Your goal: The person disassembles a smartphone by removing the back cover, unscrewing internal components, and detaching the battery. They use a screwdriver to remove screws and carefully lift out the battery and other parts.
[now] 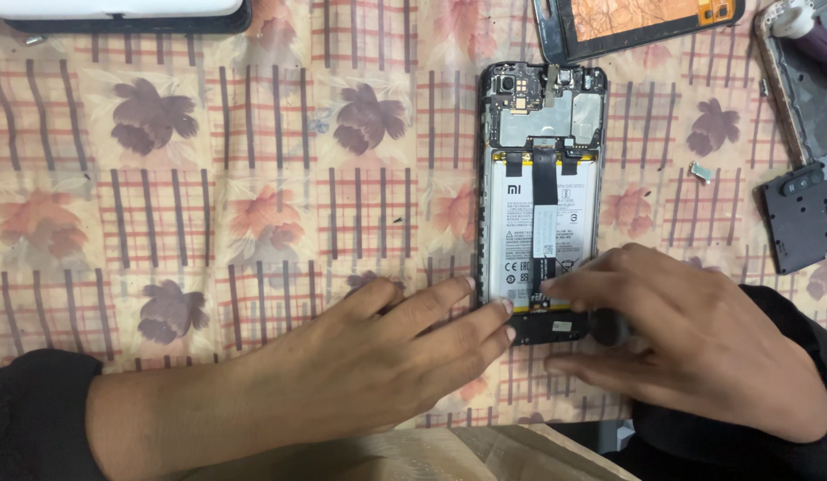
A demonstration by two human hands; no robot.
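Observation:
An opened smartphone [542, 160] lies face down on the patterned cloth, its back cover off, showing a white battery, a black flex strip and the circuit board at the far end. My left hand [378, 356] lies flat beside it, fingertips pressing the phone's lower left edge. My right hand [689, 343] covers the lower right corner, fingers pinching at the bottom of the black flex strip near the lower board. Whether a tool is between those fingers is hidden.
A black plastic camera cover piece [798, 218] lies at the right. A small metal part [701, 171] sits near it. Another phone frame [801, 85] and a screen with orange backing [636, 22] lie at the top right. A dark-edged device [119, 13] lies top left.

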